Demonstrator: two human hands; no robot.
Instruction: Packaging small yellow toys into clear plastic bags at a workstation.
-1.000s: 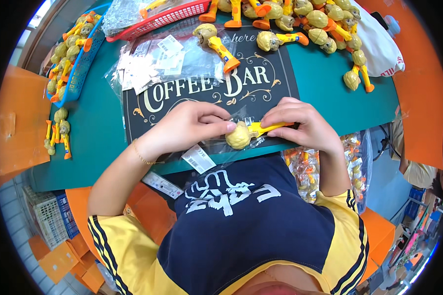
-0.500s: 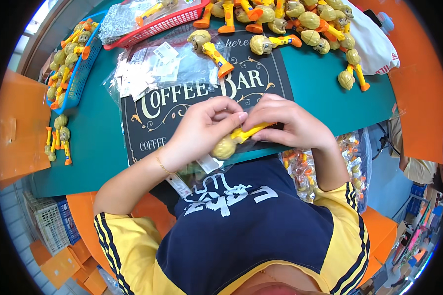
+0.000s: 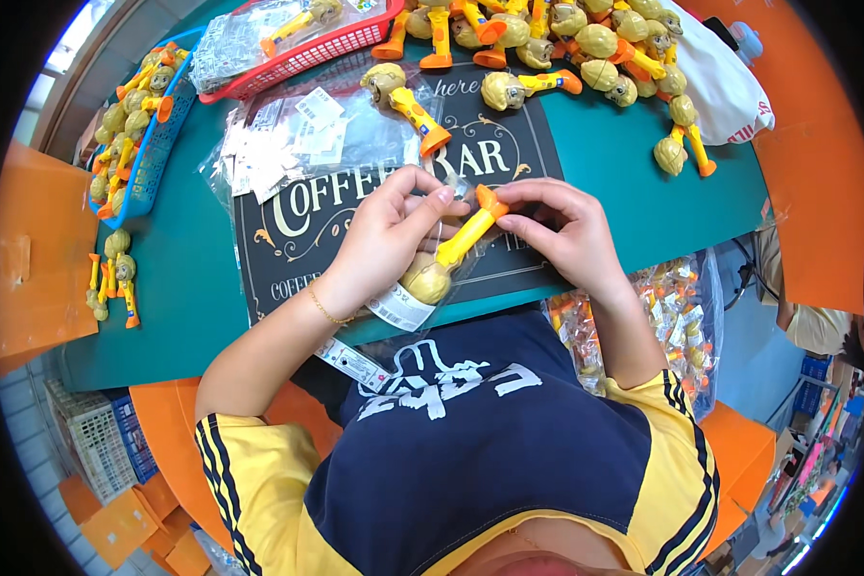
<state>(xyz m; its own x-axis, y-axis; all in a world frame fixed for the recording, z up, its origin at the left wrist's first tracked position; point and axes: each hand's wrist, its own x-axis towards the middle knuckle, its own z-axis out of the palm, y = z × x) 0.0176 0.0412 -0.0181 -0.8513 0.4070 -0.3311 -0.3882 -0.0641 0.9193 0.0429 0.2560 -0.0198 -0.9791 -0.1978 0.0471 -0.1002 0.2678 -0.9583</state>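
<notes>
A toy figure [image 3: 463, 240] with a gold head, yellow stem and orange foot lies at a slant before my chest, its head down toward me and inside a clear plastic bag [image 3: 400, 305] with a white label. My right hand [image 3: 568, 230] is closed, thumb and forefinger pinching at the orange foot. My left hand [image 3: 391, 228] is closed too, its thumb and fingers gripping the bag beside the stem. Its lower fingers are partly hidden. Under both hands lies a black printed mat [image 3: 509, 259].
Loose clear bags and white labels [image 3: 319, 120] lie beyond my hands, with another toy across them. A red basket [image 3: 307, 53], a blue basket [image 3: 154, 158] of toys and a large toy heap [image 3: 600, 43] stand farther out. Bagged toys [image 3: 686, 331] fill a clear sack at right.
My right hand has shifted right and up to the foot end, uncovering the stem and orange foot. The gold head now sits slightly lower and farther left, with more of the label showing.
</notes>
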